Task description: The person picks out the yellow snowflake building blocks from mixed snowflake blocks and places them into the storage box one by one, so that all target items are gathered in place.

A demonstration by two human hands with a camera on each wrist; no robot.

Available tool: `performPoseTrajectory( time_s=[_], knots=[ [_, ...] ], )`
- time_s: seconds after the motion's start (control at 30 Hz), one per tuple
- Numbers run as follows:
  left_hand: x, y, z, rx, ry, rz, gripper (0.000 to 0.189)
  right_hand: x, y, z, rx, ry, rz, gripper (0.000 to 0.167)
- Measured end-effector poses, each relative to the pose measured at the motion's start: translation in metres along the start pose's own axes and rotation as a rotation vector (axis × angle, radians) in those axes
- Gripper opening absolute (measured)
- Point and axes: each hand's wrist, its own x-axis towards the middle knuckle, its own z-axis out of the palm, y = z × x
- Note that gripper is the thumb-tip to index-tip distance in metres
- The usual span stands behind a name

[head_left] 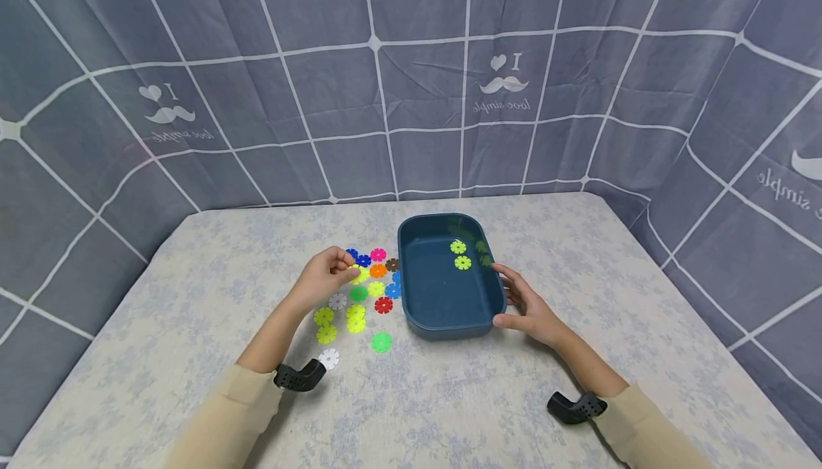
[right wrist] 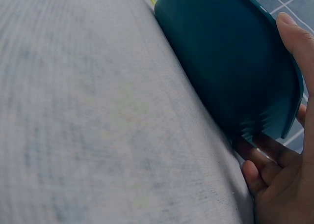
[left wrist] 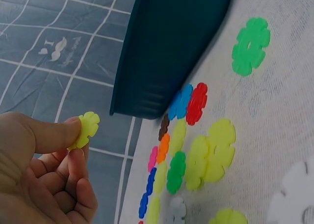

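My left hand (head_left: 323, 280) pinches a yellow flower-shaped plastic disc (left wrist: 90, 126) between thumb and forefinger, raised above the other discs left of the bin. The remaining fingers of that hand curl loosely in the left wrist view. At the near right corner of a dark teal plastic bin (head_left: 443, 298), my right hand (head_left: 529, 315) rests with its thumb at the rim and its fingertips against the side wall. Two yellow-green discs (head_left: 462, 263) lie flat inside the bin, toward its far right.
Several loose discs spread on the cloth left of the bin, among them a red one (head_left: 383, 305), an orange one (head_left: 377, 270), a green one (head_left: 382, 343) and a white one (head_left: 330, 358). A grey checked curtain (head_left: 424, 83) hangs behind the table (head_left: 437, 405).
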Motion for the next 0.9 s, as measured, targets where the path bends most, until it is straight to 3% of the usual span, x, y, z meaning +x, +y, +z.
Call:
performPoseTrajectory(
  time_s=[0.9],
  knots=[
    [0.014,0.028,0.026,-0.021,-0.059,0.066,0.016,0.000,0.000,0.000,-0.008,0.003,-0.007,0.087]
  ],
)
